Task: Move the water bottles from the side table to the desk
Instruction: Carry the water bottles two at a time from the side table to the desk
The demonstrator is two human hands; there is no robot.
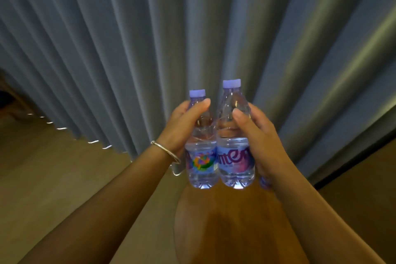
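Head view: two clear bottles, both nearly full of water, caps on. Left bottle (201, 156) clamped in left hand (184, 126), right bottle (234, 150) in right hand (257, 135). Both upright, caps up, touching, above round table (231, 225), before curtain (192, 28).

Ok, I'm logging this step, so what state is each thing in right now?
Left bottle: capped, upright, gripped by the left hand.
Right bottle: capped, upright, gripped by the right hand, touching the left bottle.
Third bottle: mostly hidden behind the right wrist, state unclear.
Side table: beneath the bottles.
Curtain: drawn shut.
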